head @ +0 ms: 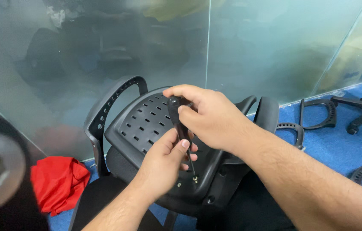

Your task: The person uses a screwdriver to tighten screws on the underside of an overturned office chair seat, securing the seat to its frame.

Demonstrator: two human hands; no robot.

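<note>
The right hand [209, 115] held one black screwdriver [180, 128] in a closed grip, its tip at one of two screws [195, 179]. The left hand [166, 160] pinched the shaft above one black chair base [146, 124].

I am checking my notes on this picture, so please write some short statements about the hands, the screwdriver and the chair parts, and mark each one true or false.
1. The right hand grips the black handle of the screwdriver. True.
2. The left hand rests flat on the floor. False: it steadies the screwdriver's shaft.
3. The screwdriver tip meets a screw on the black chair back. True.
4. A blue cloth lies at the left. False: the cloth is red.
5. Loose armrests lie on the blue floor. True.
</note>
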